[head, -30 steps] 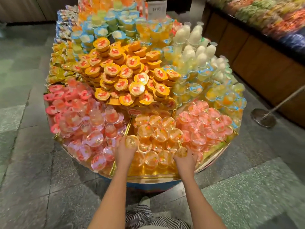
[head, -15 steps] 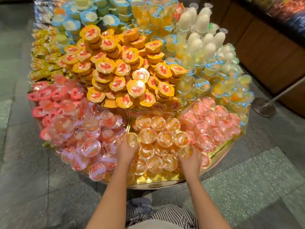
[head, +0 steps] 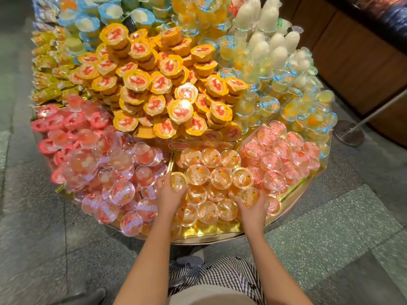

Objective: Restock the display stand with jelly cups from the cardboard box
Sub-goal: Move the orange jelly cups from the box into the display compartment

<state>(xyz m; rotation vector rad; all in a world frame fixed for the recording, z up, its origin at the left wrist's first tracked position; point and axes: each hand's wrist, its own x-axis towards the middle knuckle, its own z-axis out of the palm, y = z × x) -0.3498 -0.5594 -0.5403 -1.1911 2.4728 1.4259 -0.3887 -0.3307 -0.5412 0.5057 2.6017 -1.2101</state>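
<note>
A round gold display stand [head: 220,233] holds piles of jelly cups. Its near middle section carries clear orange jelly cups [head: 220,178] with domed lids. My left hand [head: 169,194] grips one such orange cup [head: 178,181] at the section's left edge. At the section's right edge my right hand [head: 253,205] grips another orange cup [head: 249,195]. Both cups sit at the level of the pile. No cardboard box is in view.
Pink cups [head: 114,172] fill the left section and peach-pink cups [head: 282,157] the right. A mound of yellow-lidded cups [head: 167,89] rises behind, with white bottles [head: 273,45] and blue-lidded cups [head: 110,12] further back. A barrier post base [head: 349,134] stands on the floor at right.
The camera has moved closer and tilted down. Both hands have pushed further into the orange section, each still holding its cup.
</note>
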